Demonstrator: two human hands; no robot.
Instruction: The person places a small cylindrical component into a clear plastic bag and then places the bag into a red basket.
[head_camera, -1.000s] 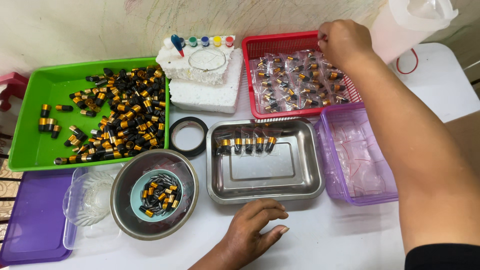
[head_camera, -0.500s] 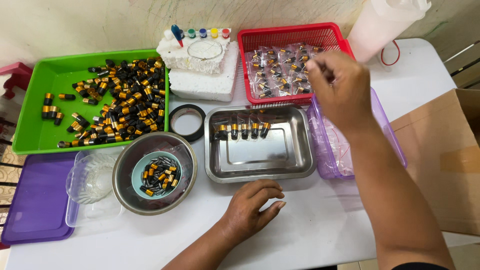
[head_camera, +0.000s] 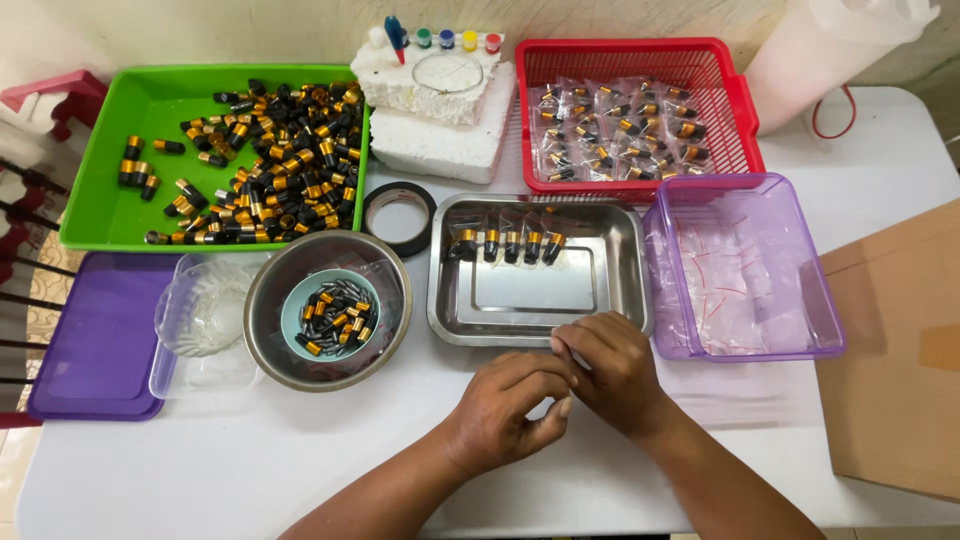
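In the lower middle of the frame we bring our two hands together on the white table (head_camera: 250, 460). Our left hand (head_camera: 505, 405) and our right hand (head_camera: 615, 370) touch each other at the fingertips, just below the front rim of the steel tray (head_camera: 620, 270). The fingers of both hands are curled and pressed together, but we cannot tell what is between them, because it is too small or hidden.

Inside the steel tray, near its upper edge, stands a short row of small bags with black and gold caps (head_camera: 505, 243). To the right of the tray, the purple plastic container (head_camera: 800, 300) holds empty clear bags (head_camera: 735, 290). Above it, in the upper right part, the red basket (head_camera: 740, 100) is filled with packed bags (head_camera: 620, 125).

At the upper left, the green tray (head_camera: 110, 215) carries a big heap of loose black and gold caps (head_camera: 270, 160). Below it, the round steel bowl (head_camera: 385, 320) has a small blue cup (head_camera: 295, 300) inside, also with caps. A roll of black tape (head_camera: 398, 215) lies between the bowl and the white foam block (head_camera: 435, 140). A cardboard box (head_camera: 890, 350) is at the right edge.
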